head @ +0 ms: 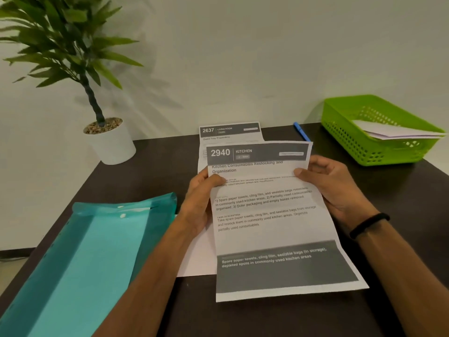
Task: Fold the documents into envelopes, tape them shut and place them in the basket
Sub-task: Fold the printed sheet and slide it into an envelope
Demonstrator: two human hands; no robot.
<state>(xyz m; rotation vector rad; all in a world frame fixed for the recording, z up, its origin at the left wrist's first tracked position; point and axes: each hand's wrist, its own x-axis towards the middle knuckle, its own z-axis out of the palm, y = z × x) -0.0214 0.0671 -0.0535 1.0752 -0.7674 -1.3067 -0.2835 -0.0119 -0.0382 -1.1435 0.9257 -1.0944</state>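
A printed document (274, 215) headed "2940 KITCHEN" fills the centre of the frame, held up off the dark counter (401, 203) by both hands. The left hand (201, 200) grips its left edge just below the header, thumb on the printed face and the other fingers hidden behind the sheet. The right hand (332, 188) pinches the right edge at about the same height, thumb tip pressed on the front and the fingers curled behind. The top strip of the sheet bends along a crease at the level of the thumbs, while its lower end hangs toward the bottom of the frame. A black band (369, 224) circles the right wrist.

Directly behind and partly hidden by the held sheet lies a second document (229, 132) headed "2637 LIVING ROOM", flat on the counter, its white lower part showing left of the held page. A blue pen (301, 131) lies just beyond the held sheet's upper right corner. In the upper right stands a green basket (345, 135) with folded white papers (393, 132) inside. At lower left, a teal plastic folder (92, 259) rests beside the left forearm. A potted plant (109, 139) in a white pot sits at the counter's upper left corner.
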